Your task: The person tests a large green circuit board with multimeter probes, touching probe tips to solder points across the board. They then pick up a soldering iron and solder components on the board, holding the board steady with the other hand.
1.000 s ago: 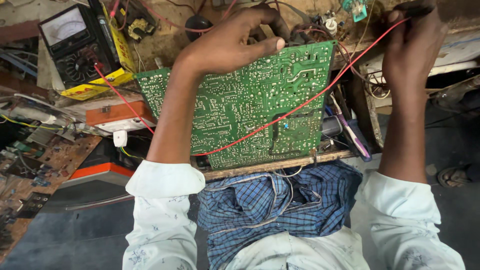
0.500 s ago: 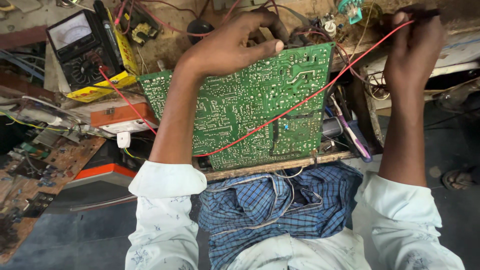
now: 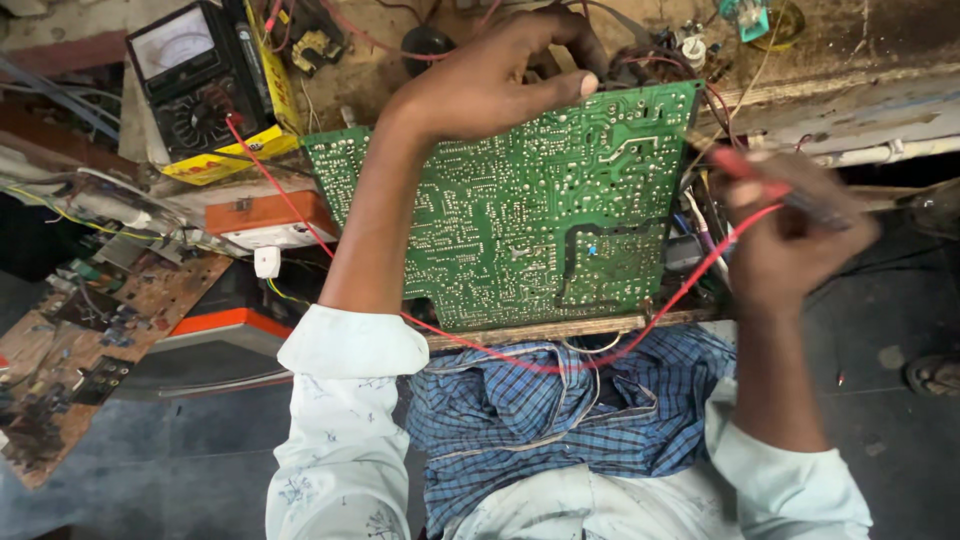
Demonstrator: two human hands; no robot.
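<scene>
Green circuit board [image 3: 530,215] stands tilted at centre, solder side facing viewer, near edge on wooden strip above blue checked cloth [image 3: 560,410]. Left hand [image 3: 480,85] grips board's far edge, fingers curled over top. Right hand [image 3: 790,235], blurred, at board's right side, fingers pinched around red probe [image 3: 745,170]; red wire [image 3: 620,350] loops across lap. Far left: black analogue meter [image 3: 195,85] on yellow box [image 3: 225,160]. Orange-and-white rectangular case [image 3: 265,220] near it. Brown board [image 3: 80,340] lies left.
</scene>
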